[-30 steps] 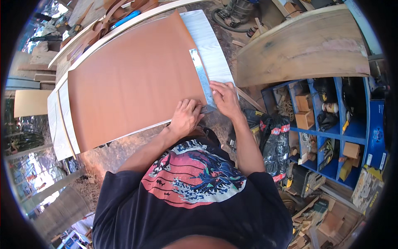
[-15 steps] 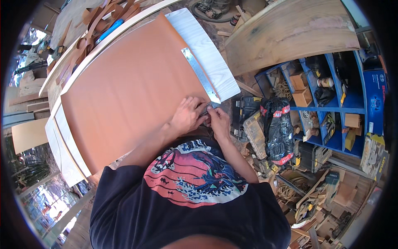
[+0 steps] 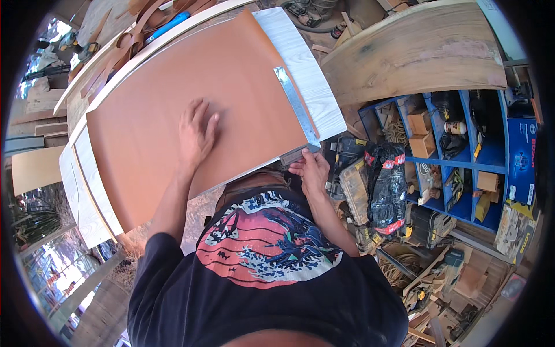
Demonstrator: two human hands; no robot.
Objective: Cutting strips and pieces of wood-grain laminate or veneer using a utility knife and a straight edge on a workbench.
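A large brown leather-like sheet lies over a white wood-grain board. My left hand is over the middle of the sheet, fingers spread and holding nothing; whether it presses down is hard to tell. At the near right corner my right hand grips the dark stock of a try square. The square's metal blade lies on the sheet close to its right edge, and its stock sits along the near edge.
Brown offcut strips and a blue-handled tool lie beyond a pale wooden strip at the far left. A wooden slab stands at the far right. Blue shelving, tool cases and a black-wrapped bundle crowd my right side.
My left hand has left the square and moved left onto the sheet, its fingers opening. My right hand stays at the stock, now holding the square alone. The view has shifted slightly.
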